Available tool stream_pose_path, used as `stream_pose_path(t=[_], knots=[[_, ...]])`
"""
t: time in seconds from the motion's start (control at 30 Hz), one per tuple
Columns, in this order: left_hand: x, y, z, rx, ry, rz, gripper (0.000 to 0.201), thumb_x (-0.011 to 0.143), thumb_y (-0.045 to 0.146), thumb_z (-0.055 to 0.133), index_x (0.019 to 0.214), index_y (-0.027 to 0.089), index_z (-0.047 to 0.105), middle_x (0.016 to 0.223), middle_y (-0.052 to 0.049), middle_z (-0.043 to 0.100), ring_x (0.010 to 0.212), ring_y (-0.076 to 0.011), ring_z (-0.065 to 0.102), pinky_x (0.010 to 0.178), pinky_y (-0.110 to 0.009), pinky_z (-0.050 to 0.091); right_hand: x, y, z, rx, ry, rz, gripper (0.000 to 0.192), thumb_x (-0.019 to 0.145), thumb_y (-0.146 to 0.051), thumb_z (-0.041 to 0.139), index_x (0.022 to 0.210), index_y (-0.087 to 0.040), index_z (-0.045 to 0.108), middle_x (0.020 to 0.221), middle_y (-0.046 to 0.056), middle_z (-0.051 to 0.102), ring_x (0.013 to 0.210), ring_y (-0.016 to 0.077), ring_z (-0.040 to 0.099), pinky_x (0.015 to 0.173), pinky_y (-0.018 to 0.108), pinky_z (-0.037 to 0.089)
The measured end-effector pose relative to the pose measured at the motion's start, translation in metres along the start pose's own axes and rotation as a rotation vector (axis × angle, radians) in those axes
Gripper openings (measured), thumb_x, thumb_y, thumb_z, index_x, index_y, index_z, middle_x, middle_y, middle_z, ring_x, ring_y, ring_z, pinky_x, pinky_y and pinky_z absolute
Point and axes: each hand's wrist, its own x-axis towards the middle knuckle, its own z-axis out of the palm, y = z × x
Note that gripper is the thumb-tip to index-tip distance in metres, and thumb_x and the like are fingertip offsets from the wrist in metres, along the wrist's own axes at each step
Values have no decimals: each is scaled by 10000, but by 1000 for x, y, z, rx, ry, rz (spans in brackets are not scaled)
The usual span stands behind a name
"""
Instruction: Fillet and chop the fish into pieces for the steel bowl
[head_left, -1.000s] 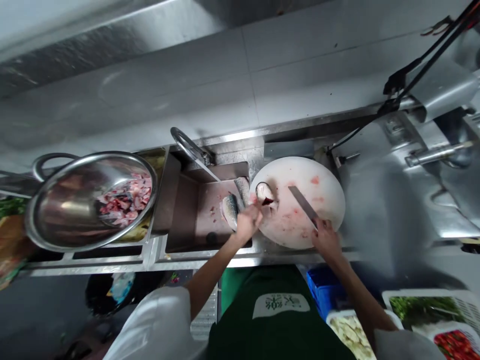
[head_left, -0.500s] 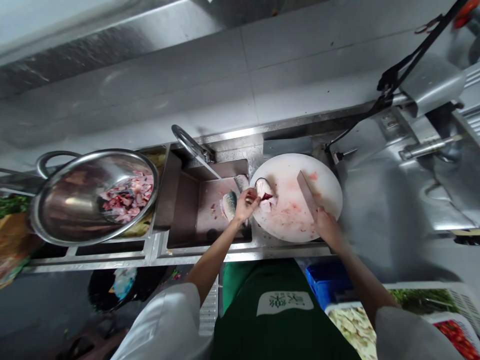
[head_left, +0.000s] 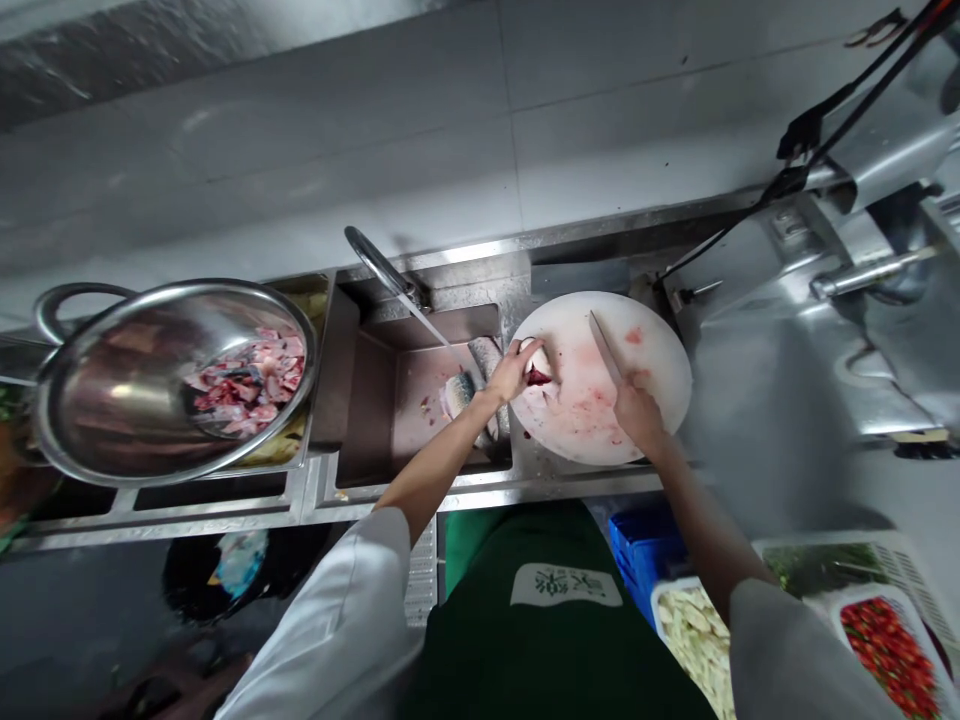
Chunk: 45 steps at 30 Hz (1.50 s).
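Fish piece (head_left: 537, 366) lies at the left edge of the round white board (head_left: 652, 350), pinned there by the left hand (head_left: 512, 368), whose fingers curl over its top. Right hand (head_left: 636, 412) is clenched round the handle of a cleaver (head_left: 604, 347); the blade points away from the body and hovers over the board, just right of the piece and apart from it.

For a clean cut, judged from this layout: keep the left fingertips tucked back from the cut line, bring the blade down square to the board, and hold the piece flat so it cannot roll (the board is wet and stained pink, so slipping is the main risk).

Materials and shapes:
- Board: smooth white plastic, a disc, smeared with pale red.
- Piece: pale flesh with a dark red cavity, rounded, glossy.
- Cleaver: flat rectangular steel blade.
- Sink (head_left: 375, 400): a steel basin left of the board, holding more fish (head_left: 459, 392) with grey-silver skin below a curved tap (head_left: 382, 270).
- Bowl (head_left: 112, 400): large, round, polished steel, further left, holding chopped pink-red bits (head_left: 251, 378).
- Bench (head_left: 757, 400): brushed steel throughout.
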Motion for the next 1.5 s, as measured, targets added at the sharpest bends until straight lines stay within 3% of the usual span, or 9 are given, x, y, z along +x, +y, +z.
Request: stream_pose_path(t=[0.2,0.37,0.47,0.6,0.77,0.87,1.27,1.4,1.5], knots=[[-18,8,-2,-94,58,11,867,819,217,714,1616,221,374,1422,-148,571,1013,-228,675,953,-364,571,3,4,-2,81,-19,21,465,1025,-119,358,1453,-3,498,1188,270,712,1114,319,715,898,365,527],[-41,-4,-12,-184,601,-133,243,965,316,526,1124,183,653,1019,-65,683,913,-173,649,858,-287,552,-10,-39,-13,235,62,-26,419,1057,-176,336,1403,-25,517,1091,227,737,1015,295,722,845,346,518],[-44,-14,-18,-200,779,-203,196,979,316,495,943,186,638,941,-55,668,923,-172,642,892,-291,537,-19,-79,-20,319,135,-73,416,1100,-273,275,1357,-73,533,1043,202,741,962,290,721,818,346,507],[-25,-22,-12,-377,600,-206,239,919,295,621,1121,172,655,1130,-96,693,1005,-183,653,901,-308,556,-14,-92,-25,304,162,-76,410,1110,-275,250,1327,-91,545,1046,196,739,978,286,717,831,337,495],[14,-18,8,-528,1,-84,747,710,224,822,1410,149,569,1293,-110,682,1069,-212,681,952,-338,582,-8,-45,-16,114,92,23,380,1092,-200,323,1388,-31,492,1132,236,708,1071,297,704,892,342,488],[22,-8,17,-440,-142,74,749,650,144,802,1373,144,607,1258,-95,695,1157,-249,662,1061,-388,543,-17,-20,-3,56,29,40,374,1089,-204,345,1377,-22,499,1130,238,701,1087,297,698,912,343,480],[24,33,31,-167,-100,285,480,782,133,649,1256,173,716,1219,-125,626,1149,-265,617,1065,-411,521,-22,25,15,219,-38,70,413,1093,-228,273,1345,-49,546,1194,242,705,1121,321,700,933,377,497],[18,25,45,32,192,246,475,844,185,649,1317,216,674,1422,-148,519,1391,-326,460,1199,-523,389,-19,32,13,206,-59,59,366,1087,-200,310,1324,-71,557,1171,228,719,1125,305,710,932,357,493],[-4,8,60,144,73,372,448,805,178,675,1246,250,706,1456,-122,511,1505,-388,314,1235,-655,277,-21,37,12,157,-66,32,365,1081,-177,322,1344,-74,553,1138,221,731,1104,296,723,922,343,495]])
